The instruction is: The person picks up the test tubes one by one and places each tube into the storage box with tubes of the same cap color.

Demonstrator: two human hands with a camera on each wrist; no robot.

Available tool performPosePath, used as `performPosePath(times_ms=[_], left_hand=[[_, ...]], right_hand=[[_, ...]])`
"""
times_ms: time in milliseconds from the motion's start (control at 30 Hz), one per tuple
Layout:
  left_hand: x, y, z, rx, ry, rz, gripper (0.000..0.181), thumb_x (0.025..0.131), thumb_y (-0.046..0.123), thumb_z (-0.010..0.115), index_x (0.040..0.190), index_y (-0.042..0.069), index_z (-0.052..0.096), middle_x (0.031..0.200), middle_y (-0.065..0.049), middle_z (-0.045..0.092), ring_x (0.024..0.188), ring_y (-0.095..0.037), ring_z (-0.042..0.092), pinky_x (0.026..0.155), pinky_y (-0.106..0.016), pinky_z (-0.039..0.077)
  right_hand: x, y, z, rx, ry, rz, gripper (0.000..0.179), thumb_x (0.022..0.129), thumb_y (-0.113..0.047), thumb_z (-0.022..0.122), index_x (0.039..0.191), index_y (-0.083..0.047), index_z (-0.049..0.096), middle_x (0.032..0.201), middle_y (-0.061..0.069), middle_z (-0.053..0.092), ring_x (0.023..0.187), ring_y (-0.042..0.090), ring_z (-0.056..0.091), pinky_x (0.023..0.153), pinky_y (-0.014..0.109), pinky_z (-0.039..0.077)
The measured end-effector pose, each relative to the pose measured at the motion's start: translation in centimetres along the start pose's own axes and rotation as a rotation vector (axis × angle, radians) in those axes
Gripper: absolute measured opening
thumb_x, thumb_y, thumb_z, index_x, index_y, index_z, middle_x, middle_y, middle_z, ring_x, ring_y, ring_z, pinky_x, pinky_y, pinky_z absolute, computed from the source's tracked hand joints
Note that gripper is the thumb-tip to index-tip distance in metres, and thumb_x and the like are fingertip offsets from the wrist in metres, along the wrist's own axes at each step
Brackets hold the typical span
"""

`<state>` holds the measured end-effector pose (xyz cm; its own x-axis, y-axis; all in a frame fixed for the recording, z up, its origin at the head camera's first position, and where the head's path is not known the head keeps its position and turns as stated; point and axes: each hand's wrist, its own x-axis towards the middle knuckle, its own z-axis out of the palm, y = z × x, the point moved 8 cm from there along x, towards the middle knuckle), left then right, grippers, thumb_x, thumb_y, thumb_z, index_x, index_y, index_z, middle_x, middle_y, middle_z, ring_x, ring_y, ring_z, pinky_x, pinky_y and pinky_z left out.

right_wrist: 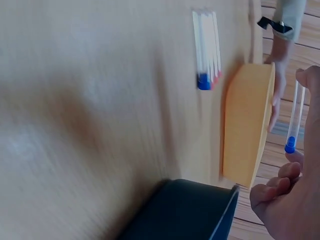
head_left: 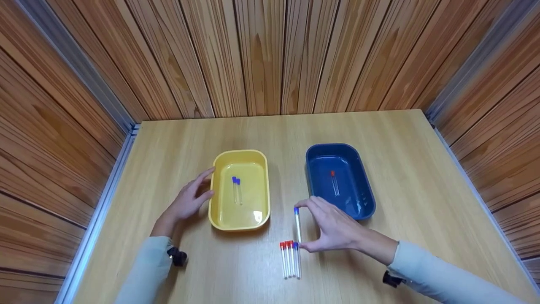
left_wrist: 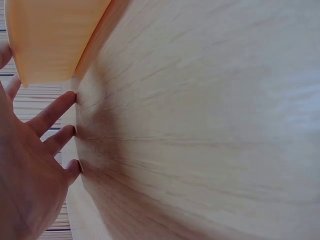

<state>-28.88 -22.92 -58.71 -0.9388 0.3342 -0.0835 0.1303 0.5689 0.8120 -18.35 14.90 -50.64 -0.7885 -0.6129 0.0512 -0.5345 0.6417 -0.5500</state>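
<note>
My right hand (head_left: 335,226) pinches a clear test tube (head_left: 298,226) with a blue cap between thumb and index finger, one at each end. In the right wrist view the tube (right_wrist: 296,117) is lifted off the table. Below it lies a row of several test tubes (head_left: 287,261), red-capped and one blue-capped. My left hand (head_left: 188,200) rests its fingers against the left side of the yellow tray (head_left: 213,219), fingers spread. Two blue-capped tubes (head_left: 237,192) lie inside that tray. A red-capped tube (head_left: 334,183) lies in the dark blue tray (head_left: 370,198), beyond my right hand.
The wooden table (head_left: 202,274) carries both trays, with the blue one right of the yellow one. Wood-patterned walls (head_left: 265,59) stand behind and at both sides, with metal strips (head_left: 101,202) along the table's side edges.
</note>
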Motion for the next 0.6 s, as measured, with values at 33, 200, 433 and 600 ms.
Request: performPosePath(times_ms=[33, 200, 433, 600], left_hand=[[0.0, 0.0, 0.0, 0.000, 0.002, 0.003, 0.074, 0.115, 0.039, 0.064, 0.179, 0.036, 0.028, 0.173, -0.015, 0.055, 0.166, -0.043, 0.046, 0.138, -0.075, 0.026], [0.0, 0.0, 0.2, -0.014, 0.005, 0.013, 0.072, 0.116, 0.036, 0.063, 0.179, 0.035, 0.028, 0.172, -0.016, 0.056, 0.165, -0.043, 0.047, 0.138, -0.074, 0.026], [-0.2, 0.0, 0.1, -0.012, 0.000, -0.007, 0.072, 0.116, 0.038, 0.061, 0.180, 0.035, 0.027, 0.172, -0.017, 0.056, 0.165, -0.044, 0.047, 0.138, -0.074, 0.026], [-0.1, 0.3, -0.2, -0.004, 0.009, 0.010, 0.072, 0.116, 0.036, 0.063, 0.180, 0.032, 0.029, 0.169, -0.019, 0.058, 0.162, -0.045, 0.050, 0.137, -0.074, 0.028]], right_hand=[[0.2, 0.0, -0.1, 0.009, -0.004, 0.004, 0.086, 0.085, -0.055, 0.094, 0.154, -0.020, 0.057, 0.148, 0.000, 0.069, 0.126, 0.023, 0.068, 0.102, 0.040, 0.063], [1.0, 0.1, -0.3, 0.042, -0.032, 0.003, 0.085, 0.091, -0.057, 0.089, 0.159, -0.022, 0.053, 0.154, 0.002, 0.067, 0.131, 0.028, 0.067, 0.107, 0.048, 0.063], [2.2, 0.8, -0.4, 0.115, -0.064, 0.071, 0.086, 0.092, -0.054, 0.088, 0.163, -0.026, 0.050, 0.157, 0.005, 0.065, 0.129, 0.033, 0.068, 0.102, 0.047, 0.063], [3.5, 0.9, -0.6, 0.162, -0.058, 0.071, 0.086, 0.091, -0.048, 0.090, 0.162, -0.022, 0.050, 0.158, 0.011, 0.064, 0.134, 0.039, 0.068, 0.106, 0.057, 0.063]])
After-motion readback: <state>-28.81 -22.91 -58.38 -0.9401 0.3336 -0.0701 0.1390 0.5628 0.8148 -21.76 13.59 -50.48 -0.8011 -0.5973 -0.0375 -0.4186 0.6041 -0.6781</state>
